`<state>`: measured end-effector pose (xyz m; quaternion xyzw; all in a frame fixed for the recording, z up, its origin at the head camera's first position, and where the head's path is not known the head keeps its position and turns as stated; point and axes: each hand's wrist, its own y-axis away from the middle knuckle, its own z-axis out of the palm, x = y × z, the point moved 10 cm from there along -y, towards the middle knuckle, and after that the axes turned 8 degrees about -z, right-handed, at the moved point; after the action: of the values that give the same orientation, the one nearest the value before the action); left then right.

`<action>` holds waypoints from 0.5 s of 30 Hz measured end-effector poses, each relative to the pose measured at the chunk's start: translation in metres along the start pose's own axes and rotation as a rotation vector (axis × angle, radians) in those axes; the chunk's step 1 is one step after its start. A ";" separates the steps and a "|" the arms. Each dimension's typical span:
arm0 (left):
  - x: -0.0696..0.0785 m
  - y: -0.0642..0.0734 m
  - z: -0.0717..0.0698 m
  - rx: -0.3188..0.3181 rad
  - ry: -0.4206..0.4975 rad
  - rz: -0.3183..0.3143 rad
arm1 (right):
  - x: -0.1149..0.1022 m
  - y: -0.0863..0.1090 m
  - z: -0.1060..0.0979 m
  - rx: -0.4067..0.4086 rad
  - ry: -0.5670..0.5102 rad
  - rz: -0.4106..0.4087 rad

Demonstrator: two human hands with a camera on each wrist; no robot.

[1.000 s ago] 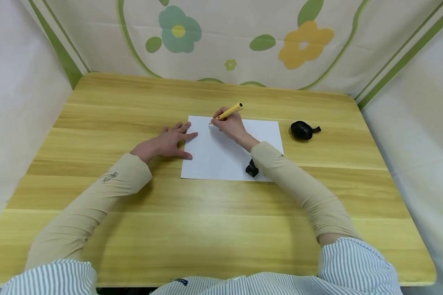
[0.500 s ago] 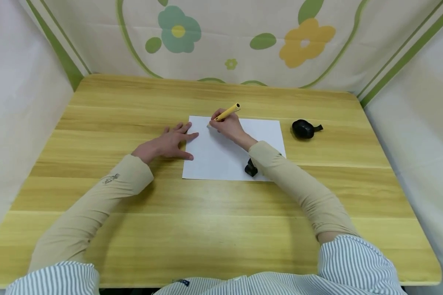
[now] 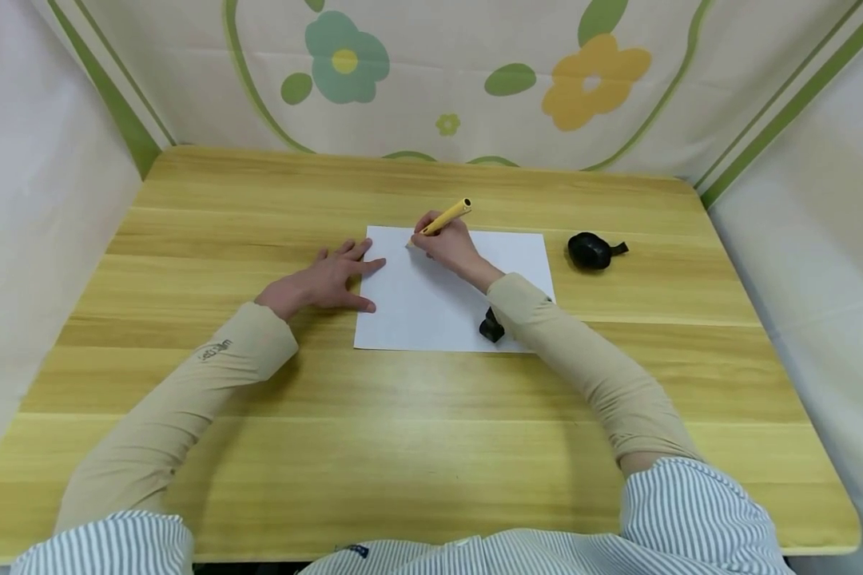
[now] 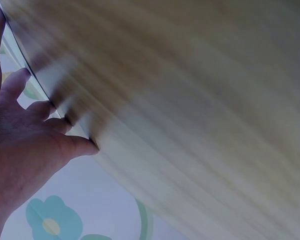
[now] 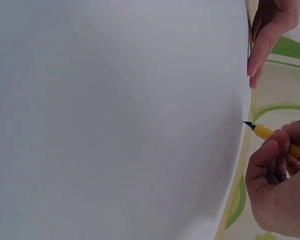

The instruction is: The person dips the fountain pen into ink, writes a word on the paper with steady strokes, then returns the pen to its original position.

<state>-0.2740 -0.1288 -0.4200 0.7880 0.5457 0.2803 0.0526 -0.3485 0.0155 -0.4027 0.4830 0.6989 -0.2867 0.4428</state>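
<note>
A white sheet of paper [image 3: 431, 319] lies flat on the wooden table. My left hand [image 3: 324, 279] rests with spread fingers across the sheet's left edge; in the left wrist view the fingertips [image 4: 92, 146] meet the surface. Between thumb and fingers, my right hand [image 3: 449, 243] pinches a yellow fountain pen [image 3: 447, 216], slanted with its back end up and to the right. Its dark nib [image 5: 249, 124] is right at the paper in the right wrist view. I see no clear marks on the sheet.
A rounded black object with a short tab [image 3: 590, 251] lies on the table right of the paper. A small black piece [image 3: 491, 327] shows beside the right sleeve, over the paper. Behind the table [image 3: 403, 447] hangs a flower-printed curtain [image 3: 417, 48].
The pen tip has shifted slightly toward the near side of the sheet, with small movements of the right hand. My left hand stays in place on the paper's edge.
</note>
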 end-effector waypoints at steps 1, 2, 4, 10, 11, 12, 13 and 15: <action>0.000 0.000 0.000 0.000 -0.001 0.000 | 0.000 0.000 -0.001 0.000 0.000 0.004; 0.000 0.000 0.000 -0.001 0.000 0.000 | 0.001 0.000 -0.001 0.001 -0.001 0.006; 0.000 0.000 0.000 0.000 -0.001 0.002 | 0.001 0.001 -0.002 0.001 0.000 0.011; 0.001 0.001 0.000 0.003 -0.001 0.003 | 0.003 0.001 -0.007 0.006 0.018 0.009; 0.001 0.001 0.000 0.003 0.001 0.004 | 0.004 0.002 -0.007 0.008 0.021 0.010; 0.001 0.001 0.000 0.003 0.002 0.003 | 0.005 0.002 -0.008 0.009 0.024 0.010; 0.001 0.001 0.000 0.002 0.002 0.003 | 0.005 0.002 -0.009 0.010 0.026 0.012; 0.001 0.001 0.000 0.000 0.004 0.005 | 0.006 0.002 -0.010 0.010 0.027 0.014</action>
<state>-0.2725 -0.1281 -0.4191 0.7887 0.5440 0.2819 0.0507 -0.3504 0.0268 -0.4036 0.4942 0.6999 -0.2805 0.4328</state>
